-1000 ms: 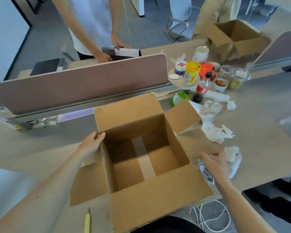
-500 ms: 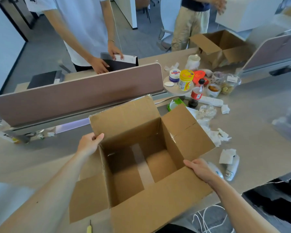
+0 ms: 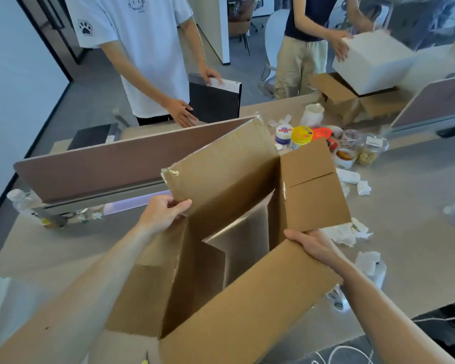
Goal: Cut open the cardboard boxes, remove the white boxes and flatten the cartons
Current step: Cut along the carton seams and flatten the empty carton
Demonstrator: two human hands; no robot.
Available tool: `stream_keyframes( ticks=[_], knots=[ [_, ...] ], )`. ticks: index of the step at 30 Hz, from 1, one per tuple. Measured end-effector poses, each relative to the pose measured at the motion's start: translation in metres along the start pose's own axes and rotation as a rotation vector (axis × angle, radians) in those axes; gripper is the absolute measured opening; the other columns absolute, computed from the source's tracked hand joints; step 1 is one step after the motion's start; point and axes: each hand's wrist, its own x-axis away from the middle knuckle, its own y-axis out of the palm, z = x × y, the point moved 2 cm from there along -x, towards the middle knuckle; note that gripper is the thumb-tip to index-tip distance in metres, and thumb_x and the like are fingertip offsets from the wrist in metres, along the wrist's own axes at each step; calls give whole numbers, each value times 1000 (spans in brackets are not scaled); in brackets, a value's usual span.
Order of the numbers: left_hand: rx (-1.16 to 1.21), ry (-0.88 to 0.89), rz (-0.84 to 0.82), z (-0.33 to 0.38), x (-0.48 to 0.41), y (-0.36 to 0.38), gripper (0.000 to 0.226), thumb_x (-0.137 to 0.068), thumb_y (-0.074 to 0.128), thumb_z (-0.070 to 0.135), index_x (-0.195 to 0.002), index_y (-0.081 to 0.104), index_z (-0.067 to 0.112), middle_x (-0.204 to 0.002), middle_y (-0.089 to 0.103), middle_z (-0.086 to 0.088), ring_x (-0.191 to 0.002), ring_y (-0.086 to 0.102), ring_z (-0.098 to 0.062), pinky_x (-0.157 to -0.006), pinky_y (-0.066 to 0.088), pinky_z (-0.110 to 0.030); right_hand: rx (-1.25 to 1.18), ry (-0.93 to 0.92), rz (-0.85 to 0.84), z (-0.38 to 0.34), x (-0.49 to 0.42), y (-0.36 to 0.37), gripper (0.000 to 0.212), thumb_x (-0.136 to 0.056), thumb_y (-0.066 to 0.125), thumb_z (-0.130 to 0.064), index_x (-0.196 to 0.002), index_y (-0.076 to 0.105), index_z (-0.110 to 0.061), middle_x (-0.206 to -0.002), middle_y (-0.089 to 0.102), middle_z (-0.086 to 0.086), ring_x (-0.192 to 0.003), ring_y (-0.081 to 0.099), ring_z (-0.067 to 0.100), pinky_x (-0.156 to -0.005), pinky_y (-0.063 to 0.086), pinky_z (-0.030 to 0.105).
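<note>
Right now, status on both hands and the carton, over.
Left grip pinches far wall of the brown cardboard carton. Right grip on its right corner, fingers hidden. Carton empty, skewed, not yet flat. Crumpled white tissues beside it.

The beige table (image 3: 418, 206) bears crumpled tissues (image 3: 344, 233), a cluster of jars (image 3: 301, 135) and an open carton (image 3: 347, 106) farther off

Open brown carton (image 3: 237, 206) skewed, half-collapsed on desk; flaps splayed

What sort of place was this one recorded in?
Probably an open-plan office: a long shared desk split by a low divider panel, with a white office chair behind.
</note>
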Motion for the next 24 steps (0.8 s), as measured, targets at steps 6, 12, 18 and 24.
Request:
stream_keyframes(
  ticks=[6,12,18,24],
  knots=[
    [188,58,-198,42,23,24,22,-100,58,22,-122,64,22,-122,69,4,-82,74,-31,-75,59,-27,-122,6,-102,-37,-13,18,25,-96,59,-35,-107,51,-14,-95,54,3,-83,53,9,-66,41,22],
    [370,-80,-274,50,31,44,27,-104,47,33,-129,53,25,-108,76,-8,-89,73,-38,-89,56,-37,-251,-139,-97,-61,-20,20,30,-94,59,-37,-90,57,-7,-88,57,9,-78,59,14,-68,48,26],
    [577,-192,-325,47,31,74,45,-103,47,36,-142,43,15,-107,74,-18,-84,75,-32,-82,59,-37,-127,-73,-203,-90,-14,19,54,-86,54,-62,-83,53,-9,-81,52,11,-77,71,34,-75,58,39],
    [669,-282,-295,32,32,81,48,-106,39,38,-144,39,9,-108,73,-21,-86,75,-27,-79,57,-34,-214,-138,-233,-72,-24,33,80,-81,38,-83,-114,53,-12,-95,55,7,-82,64,23,-82,59,46]
  ],
)
